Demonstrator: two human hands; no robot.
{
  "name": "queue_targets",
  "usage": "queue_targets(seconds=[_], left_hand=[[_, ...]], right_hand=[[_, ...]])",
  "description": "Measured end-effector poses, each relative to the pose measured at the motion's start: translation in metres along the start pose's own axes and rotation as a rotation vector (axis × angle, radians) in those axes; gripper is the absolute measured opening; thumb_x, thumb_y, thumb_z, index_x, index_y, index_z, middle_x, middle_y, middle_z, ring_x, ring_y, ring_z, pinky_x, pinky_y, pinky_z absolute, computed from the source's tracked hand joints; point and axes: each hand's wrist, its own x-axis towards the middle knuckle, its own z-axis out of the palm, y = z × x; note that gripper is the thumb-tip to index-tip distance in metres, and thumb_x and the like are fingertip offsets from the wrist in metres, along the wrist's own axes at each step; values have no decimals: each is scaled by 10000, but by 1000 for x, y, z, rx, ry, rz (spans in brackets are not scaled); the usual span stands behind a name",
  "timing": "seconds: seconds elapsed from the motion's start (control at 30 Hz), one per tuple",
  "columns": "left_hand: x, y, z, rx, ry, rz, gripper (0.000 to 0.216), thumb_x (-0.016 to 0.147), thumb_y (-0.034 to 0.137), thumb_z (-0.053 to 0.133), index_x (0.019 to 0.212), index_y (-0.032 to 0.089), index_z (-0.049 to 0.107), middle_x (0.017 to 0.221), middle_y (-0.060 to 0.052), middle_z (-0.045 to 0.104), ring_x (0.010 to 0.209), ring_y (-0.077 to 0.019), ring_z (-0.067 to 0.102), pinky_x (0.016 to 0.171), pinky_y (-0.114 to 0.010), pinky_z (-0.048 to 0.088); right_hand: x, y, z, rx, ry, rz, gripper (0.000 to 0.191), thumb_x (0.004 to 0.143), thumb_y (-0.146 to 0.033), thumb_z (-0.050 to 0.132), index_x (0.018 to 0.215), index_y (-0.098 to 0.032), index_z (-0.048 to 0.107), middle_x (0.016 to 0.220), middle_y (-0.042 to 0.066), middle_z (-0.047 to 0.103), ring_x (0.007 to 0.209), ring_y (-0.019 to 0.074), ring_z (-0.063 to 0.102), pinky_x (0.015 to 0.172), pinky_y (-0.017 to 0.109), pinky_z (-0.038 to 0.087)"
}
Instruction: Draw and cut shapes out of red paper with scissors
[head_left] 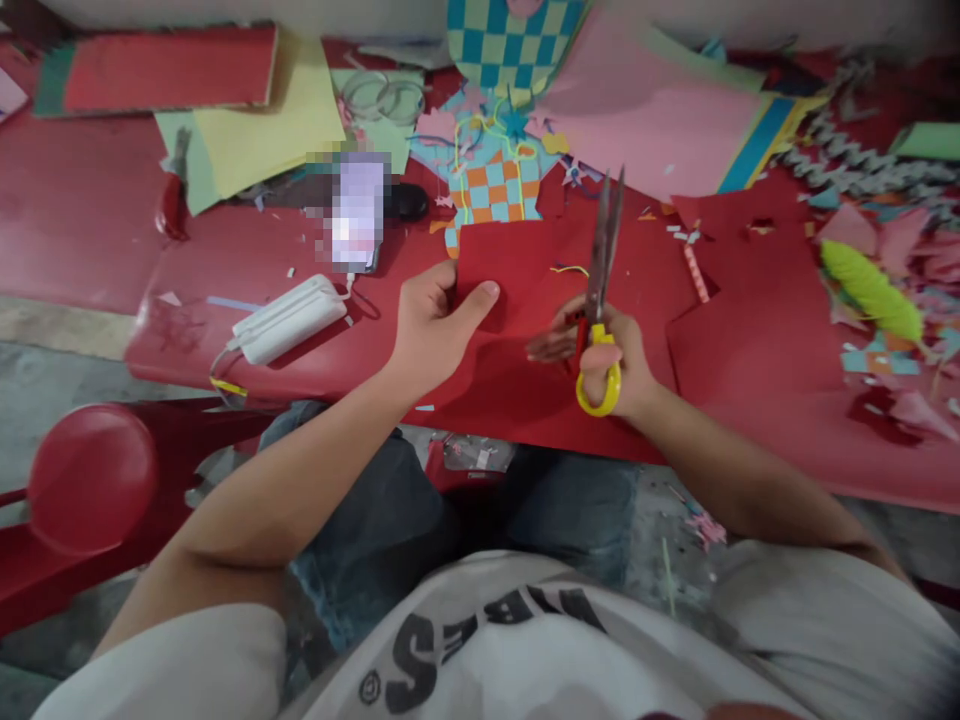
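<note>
- R hand (609, 362) closed on yellow-handled scissors (602, 290), blades shut, tips pointing far.
- L hand (435, 325) pinches red paper (517, 300), thumb on top, at near edge of counter (187, 330).
- Could go wrong: paper slips if L grip is loose; blades may nick nearby fingers.
- Far: pink paper (645, 120), checkered weave (491, 190).

A low red desk (67, 230) fills the top of the view. Paper sheets lie all over it: yellow (262, 120), pink (645, 120) and red (165, 68). Small paper scraps (900, 270) pile up at the right. A white charger (289, 318) rests near the front edge. Below is a grey floor (37, 390) with bits of paper. A red stool (90, 480) stands at the left.
</note>
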Motion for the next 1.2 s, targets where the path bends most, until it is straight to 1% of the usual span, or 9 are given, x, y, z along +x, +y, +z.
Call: queue_targets(seconds=[0.1, 0.2, 0.37, 0.53, 0.7, 0.8, 0.93, 1.03, 1.2], left_hand=[[0, 3, -4, 21, 51, 98, 443, 974, 598, 864, 862, 192, 727, 823, -5, 641, 783, -144, 625, 751, -275, 523], [-2, 6, -5, 30, 47, 142, 400, 1009, 529, 833, 837, 192, 703, 802, -5, 608, 806, -155, 637, 805, -294, 540], [-4, 7, -4, 15, 34, 59, 296, 952, 319, 852, 777, 185, 655, 771, 2, 550, 764, -147, 608, 759, -293, 535], [-5, 8, -5, 61, 38, 88, 271, 911, 209, 799, 734, 183, 596, 746, 9, 487, 723, -127, 555, 719, -276, 515], [-3, 12, -8, 180, -7, 146, 339, 885, 184, 768, 673, 195, 503, 687, 19, 445, 627, -104, 445, 608, -260, 416], [1, 14, -12, 180, -14, 167, 366, 853, 165, 774, 643, 202, 476, 664, 19, 431, 618, -113, 443, 573, -273, 404], [7, 13, -17, 155, -35, 120, 405, 820, 126, 788, 619, 207, 446, 658, 26, 385, 607, -115, 443, 551, -274, 404], [10, 13, -20, 140, -60, 68, 377, 791, 109, 795, 614, 203, 475, 665, 19, 418, 606, -112, 430, 545, -274, 380], [18, 19, -30, 115, -137, 7, 422, 722, 146, 840, 555, 212, 458, 624, 19, 401, 590, -108, 381, 540, -291, 347]], right_hand=[[-8, 7, 3, -68, -127, -1, 862, 674, -977, 876, 1138, -295, 622, 981, 70, 806, 890, 306, 849, 857, 463, 734], [-11, 6, 5, -132, -217, -35, 870, 723, -988, 832, 1183, -291, 587, 1049, 74, 807, 935, 292, 841, 899, 445, 710], [-12, 5, 1, -272, -279, -87, 896, 760, -1037, 742, 1210, -272, 617, 898, 49, 778, 736, 253, 761, 679, 389, 626], [-15, 4, -2, -414, -289, -160, 800, 905, -989, 637, 1207, -249, 662, 822, 28, 743, 643, 215, 688, 636, 375, 538], [-13, 0, -1, -423, -295, -178, 817, 912, -998, 617, 1118, -210, 680, 771, 29, 725, 603, 199, 655, 613, 355, 498], [-11, -3, -1, -469, -305, -202, 851, 948, -991, 573, 1122, -168, 700, 708, 19, 693, 572, 173, 623, 594, 329, 459], [-8, -8, -2, -584, -313, -249, 828, 1024, -951, 487, 1026, -151, 703, 667, 5, 642, 526, 127, 555, 570, 305, 410], [-7, -9, -1, -618, -313, -263, 799, 1048, -921, 489, 1022, -150, 699, 636, -16, 590, 503, 114, 512, 553, 301, 381], [-8, -9, 0, -616, -329, -264, 723, 1082, -854, 516, 1050, -157, 706, 649, -12, 604, 531, 127, 548, 566, 294, 392]])
